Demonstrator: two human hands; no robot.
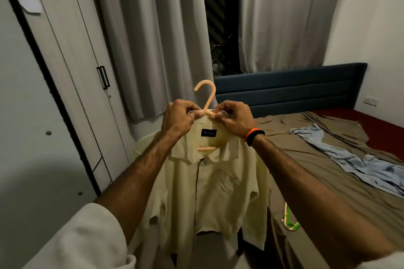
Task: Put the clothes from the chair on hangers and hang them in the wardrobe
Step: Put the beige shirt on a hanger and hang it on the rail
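The wardrobe stands shut at the left. Before it, the left hand and right hand pinch the collar of a pale yellow shirt on an orange hanger. A blue garment lies on the bed.

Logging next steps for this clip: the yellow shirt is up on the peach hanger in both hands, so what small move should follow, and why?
Probably carry it left to the wardrobe. The pale yellow shirt already hangs on the peach hanger, both the left hand and right hand pinch its collar, and the hook stands free.
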